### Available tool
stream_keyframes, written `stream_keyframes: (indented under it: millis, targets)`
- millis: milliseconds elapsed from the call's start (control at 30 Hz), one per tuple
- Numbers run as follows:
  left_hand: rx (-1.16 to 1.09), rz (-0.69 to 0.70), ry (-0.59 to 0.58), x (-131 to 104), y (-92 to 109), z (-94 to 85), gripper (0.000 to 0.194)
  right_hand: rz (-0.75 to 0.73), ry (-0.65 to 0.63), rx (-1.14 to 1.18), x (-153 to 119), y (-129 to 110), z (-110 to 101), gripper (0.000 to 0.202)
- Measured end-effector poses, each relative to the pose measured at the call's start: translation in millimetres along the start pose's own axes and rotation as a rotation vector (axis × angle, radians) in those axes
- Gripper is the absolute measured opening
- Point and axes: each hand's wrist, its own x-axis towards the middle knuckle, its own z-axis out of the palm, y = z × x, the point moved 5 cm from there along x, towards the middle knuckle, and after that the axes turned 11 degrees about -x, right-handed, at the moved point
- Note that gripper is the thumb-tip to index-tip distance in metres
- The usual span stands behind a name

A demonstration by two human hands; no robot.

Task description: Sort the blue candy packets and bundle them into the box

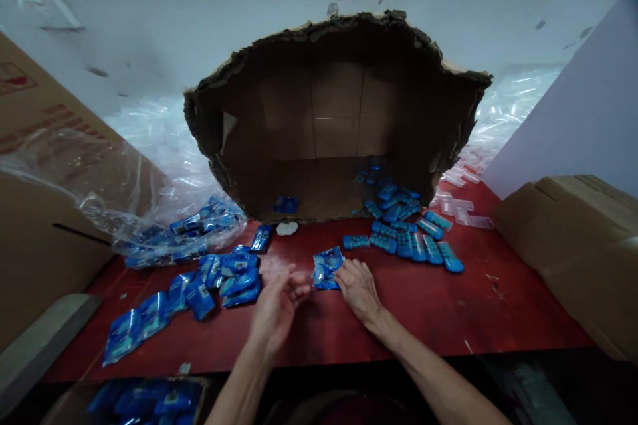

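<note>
Ahead of the left grip (280,302) and right grip (357,284), a large cardboard box (336,106) with a ragged, torn rim: likely to scrape knuckles on too long a reach. Well left of the left grip, a clear plastic bag (124,196) slumped about blue packs (199,220): liable to drag or spill if caught by a wrist. Nearer on that side, overlapping blue packets (234,272): easily knocked askew by a wide swing. Ahead and right of the right grip, loose blue pieces (403,239): apt to scatter if brushed. Between the grips, one blue packet (326,267): pinched at its right side by the right grip, so perhaps prone to twist or slip from one-sided hold. Left grip spread, fingers loosely curled, just beside the packet, apart from it.

For room, on the red counter (448,319), widest stretch right of the right grip, as far as the brown carton (568,246). Near edge close behind both grips, under the forearms. Below that edge, left of the left grip, a lower box (204,390) of packets. Short gap ahead, toward the torn rim; narrowest gap left of the left grip.
</note>
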Motion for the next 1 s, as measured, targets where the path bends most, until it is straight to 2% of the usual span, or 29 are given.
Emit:
stream_keyframes:
  millis: [67,167,233,267,333,400,467,533,600,700,767,833,900,1000]
  targets:
    - [0.139,0.056,0.027,-5,-23,-1.1,0.014,-0.008,0.011,-0.010,-2,0,0,0.021]
    - [0.278,0.117,0.100,-7,-43,-4.0,0.034,-0.021,0.027,-0.009,-8,0,-13,0.022]
    - [0.340,0.089,0.058,-6,-51,-0.2,0.041,-0.043,0.047,0.032,-13,-2,-26,0.024]
    - [0.360,0.066,0.023,-5,-54,2.8,0.038,-0.057,0.061,0.078,-15,-3,-32,0.024]
    - [0.356,0.034,-0.030,-5,-57,8.9,0.029,-0.041,0.101,0.247,-18,-1,-41,0.019]
    - [0.305,0.040,-0.054,-5,-57,14.1,0.025,0.071,0.107,0.531,-18,6,-40,0.025]
    - [0.250,0.037,-0.080,-5,-60,18.6,0.023,0.208,0.014,0.834,-15,14,-28,0.031]
    - [0.238,0.032,-0.075,-3,-65,20.8,0.021,0.275,-0.102,1.000,-12,16,-15,0.021]
    - [0.255,0.060,-0.039,-1,-68,21.9,0.021,0.284,-0.131,1.011,-10,16,-8,0.021]
    - [0.257,0.108,0.001,1,-72,26.4,0.022,0.302,-0.079,0.959,-9,15,-7,0.024]
    - [0.205,0.079,0.000,1,-75,31.1,0.021,0.307,-0.057,0.924,-9,13,-8,0.028]
    - [0.147,0.015,-0.033,-1,-76,36.1,0.020,0.291,-0.049,0.890,-10,14,-10,0.030]
    - [0.123,-0.080,-0.113,-5,-75,40.2,0.022,0.251,-0.058,0.852,-9,16,-12,0.031]
    - [0.145,-0.186,-0.219,-10,-70,39.4,0.024,0.154,-0.120,0.780,-5,22,-19,0.032]
